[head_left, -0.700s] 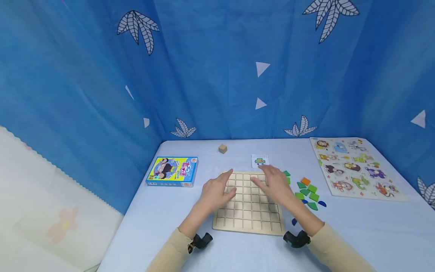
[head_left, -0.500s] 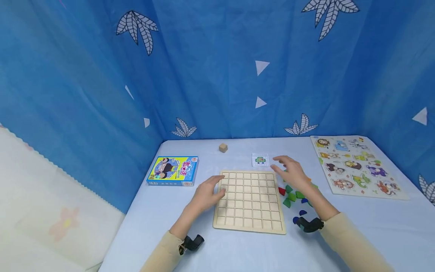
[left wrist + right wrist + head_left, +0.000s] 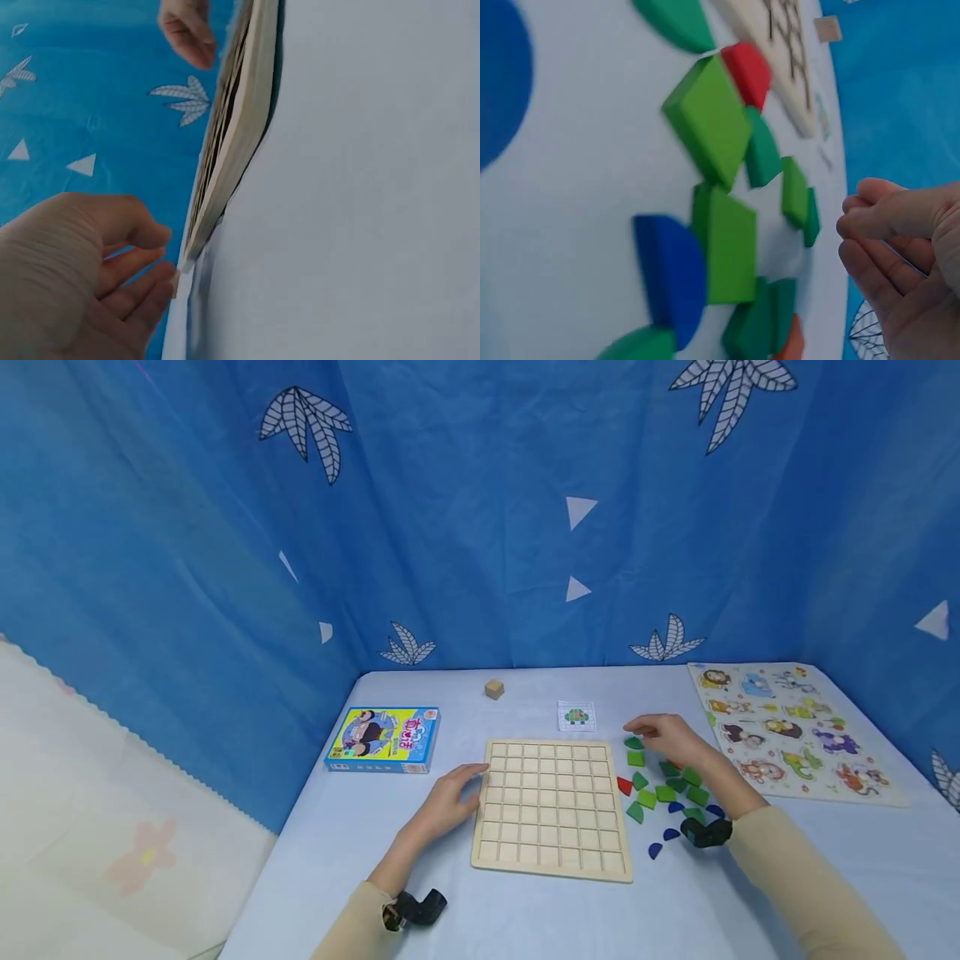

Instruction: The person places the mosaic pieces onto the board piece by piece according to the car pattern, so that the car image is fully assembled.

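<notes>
A square wooden grid board (image 3: 551,810) lies on the white table, its squares bare. My left hand (image 3: 447,802) is at the board's upper left edge, fingers relaxed, with nothing visible in it. Right of the board are loose flat pieces: green squares (image 3: 647,799), dark green rounded pieces (image 3: 634,811), a red piece (image 3: 624,786) and blue half-rounds (image 3: 655,851). Above the far end of these pieces hovers my right hand (image 3: 907,247), fingers loosely curled, thumb near the index finger; no piece shows in it. Its fingertips are just above a dark green piece (image 3: 634,742).
Behind the board lies a small white card (image 3: 576,716) with a green printed figure. A wooden cube (image 3: 494,689) is at the back. To the left stands a yellow and blue box (image 3: 382,739); an animal puzzle board (image 3: 795,727) lies right. A blue curtain (image 3: 480,527) hangs behind.
My right hand has moved right, from over the board to above the far green pieces. My left hand has drawn back left from over the board to its edge.
</notes>
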Available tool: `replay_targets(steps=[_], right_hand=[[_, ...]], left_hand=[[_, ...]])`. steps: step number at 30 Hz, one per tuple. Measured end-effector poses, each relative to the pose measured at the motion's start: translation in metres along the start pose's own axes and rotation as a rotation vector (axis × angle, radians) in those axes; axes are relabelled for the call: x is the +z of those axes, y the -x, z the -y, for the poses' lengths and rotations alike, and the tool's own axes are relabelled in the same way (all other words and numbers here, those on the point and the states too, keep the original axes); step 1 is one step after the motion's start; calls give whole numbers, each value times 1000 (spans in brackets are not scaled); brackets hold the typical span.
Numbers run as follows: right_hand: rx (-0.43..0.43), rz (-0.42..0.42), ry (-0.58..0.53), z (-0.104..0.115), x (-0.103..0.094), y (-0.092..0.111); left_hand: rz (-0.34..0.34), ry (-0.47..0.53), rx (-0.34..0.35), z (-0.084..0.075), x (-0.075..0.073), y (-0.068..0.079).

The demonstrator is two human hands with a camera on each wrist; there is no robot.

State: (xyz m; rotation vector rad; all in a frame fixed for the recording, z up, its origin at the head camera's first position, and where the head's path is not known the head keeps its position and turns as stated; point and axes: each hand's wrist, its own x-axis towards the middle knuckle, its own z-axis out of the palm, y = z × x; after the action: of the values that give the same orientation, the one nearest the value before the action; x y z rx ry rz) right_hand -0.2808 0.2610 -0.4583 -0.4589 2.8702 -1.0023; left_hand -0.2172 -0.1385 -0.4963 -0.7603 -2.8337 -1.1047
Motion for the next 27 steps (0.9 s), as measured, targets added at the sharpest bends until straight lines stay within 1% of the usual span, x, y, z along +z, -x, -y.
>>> replay_targets(steps=[4,8,13,18,20,24,27], right_hand=[[13,9,20,-9,4,-1],[-7,-5,29,-14,7,-1],[-37,-40,65,-20,11,-2],[-82,-65,117,-25,15,-5],[-78,-72,134,-27,15,-6],[-43,-101,147,-29,14,-5],[-18,-121,111,-31,13,-4]], left_hand=[[9,60,-14,8,5,4],[31,100,-34,12,9,6],[56,112,-55,12,10,8],[65,120,-74,11,9,9],[65,124,-76,12,9,9],[67,135,-80,12,9,10],[63,136,-82,13,9,10]])
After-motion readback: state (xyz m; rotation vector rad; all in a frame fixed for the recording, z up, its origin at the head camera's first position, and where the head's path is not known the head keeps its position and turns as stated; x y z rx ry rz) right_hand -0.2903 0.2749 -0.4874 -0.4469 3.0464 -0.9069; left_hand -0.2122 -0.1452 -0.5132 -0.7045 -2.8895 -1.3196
